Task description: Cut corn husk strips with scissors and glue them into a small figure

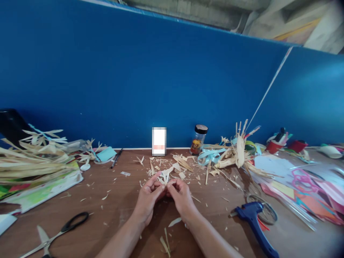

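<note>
Both hands meet over the middle of the table, pinching a small pale flower of dried husk strips (166, 175) between them. My left hand (152, 190) has thumb and fingers closed at the flower's base. Opposite it, my right hand (180, 191) grips the same base with thumb and forefinger. The flower's narrow petals spread upward, away from me; its lower end is hidden by the fingers. Cut husk scraps (182, 163) lie just beyond the hands, and a loose pale petal (175, 222) rests on the table near my right wrist.
Open scissors (45, 243) lie front left, below a heap of dried husks (34, 161). At right sits a blue glue gun (252, 215), with pink scissors (305, 181) and papers behind. A black-lidded jar (199, 139) stands against the blue partition (161, 71).
</note>
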`<state>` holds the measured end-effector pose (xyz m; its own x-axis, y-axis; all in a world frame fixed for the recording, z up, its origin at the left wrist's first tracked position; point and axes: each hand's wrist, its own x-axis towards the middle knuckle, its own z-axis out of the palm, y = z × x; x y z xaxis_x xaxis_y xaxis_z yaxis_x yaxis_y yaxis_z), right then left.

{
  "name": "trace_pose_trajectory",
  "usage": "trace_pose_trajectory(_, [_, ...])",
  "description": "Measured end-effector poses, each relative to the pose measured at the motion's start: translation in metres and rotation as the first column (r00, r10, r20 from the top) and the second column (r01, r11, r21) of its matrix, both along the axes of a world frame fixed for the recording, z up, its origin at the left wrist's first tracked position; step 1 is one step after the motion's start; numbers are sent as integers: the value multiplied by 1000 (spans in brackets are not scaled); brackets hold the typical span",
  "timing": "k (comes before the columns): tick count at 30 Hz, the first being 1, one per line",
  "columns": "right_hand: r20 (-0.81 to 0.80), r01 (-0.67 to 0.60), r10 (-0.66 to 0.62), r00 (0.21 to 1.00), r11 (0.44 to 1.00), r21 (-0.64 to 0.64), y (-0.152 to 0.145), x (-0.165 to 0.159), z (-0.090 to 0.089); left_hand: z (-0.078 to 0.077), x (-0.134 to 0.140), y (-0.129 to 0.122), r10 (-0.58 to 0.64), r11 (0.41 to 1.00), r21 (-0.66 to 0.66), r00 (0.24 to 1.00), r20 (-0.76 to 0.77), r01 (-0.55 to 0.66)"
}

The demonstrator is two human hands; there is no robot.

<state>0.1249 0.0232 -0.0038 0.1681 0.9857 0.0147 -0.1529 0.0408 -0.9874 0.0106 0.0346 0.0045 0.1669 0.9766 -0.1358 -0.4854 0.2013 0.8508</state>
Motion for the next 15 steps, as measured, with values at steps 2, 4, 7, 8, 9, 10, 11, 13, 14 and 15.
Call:
trace_pose_trajectory(2, [16, 2, -2, 1000, 1000, 1, 0, 0, -1, -1, 0, 0, -7, 1000, 5, 1000, -8, 7])
trace_pose_trajectory(4, [19, -7, 7, 1000, 1000, -7, 0, 0, 0, -2, -1, 1, -11, 1000, 8, 1000, -18, 11])
trace_pose_trajectory(7, [10, -7, 7, 1000, 1000, -23, -1, -1, 2, -2, -1, 1, -14, 1000, 12, 1000, -20, 15])
trace_pose_trajectory(8, [12, -5, 5, 1000, 1000, -25, -1, -1, 2, -2, -1, 1, -14, 1000, 12, 1000, -18, 14])
trace_pose_trajectory(9, [16, -5, 5, 1000, 1000, -24, -1, -1, 2, -1, -1, 1, -12, 1000, 10, 1000, -18, 13])
trace_pose_trajectory(10, [23, -7, 8, 1000, 1000, -20, -1, -1, 2, 0, 0, 1, -11, 1000, 7, 1000, -19, 11])
trace_pose_trajectory(11, [33, -12, 12, 999, 1000, -11, -1, -1, 1, 0, 0, 0, -9, 1000, 3, 1000, -21, 9])
trace_pose_trajectory(13, [50, -20, 20, 999, 1000, 8, 0, 0, -1, 1, 1, 0, -12, 1000, 0, 1000, -23, 12])
trace_pose_trajectory(14, [58, -23, 22, 998, 1000, 15, 0, 0, -2, 2, 1, 0, -14, 1000, 0, 1000, -20, 14])
trace_pose_trajectory(15, [66, -24, 23, 998, 1000, 20, 1, 0, -3, 2, 1, 0, -17, 1000, 0, 1000, -18, 17])
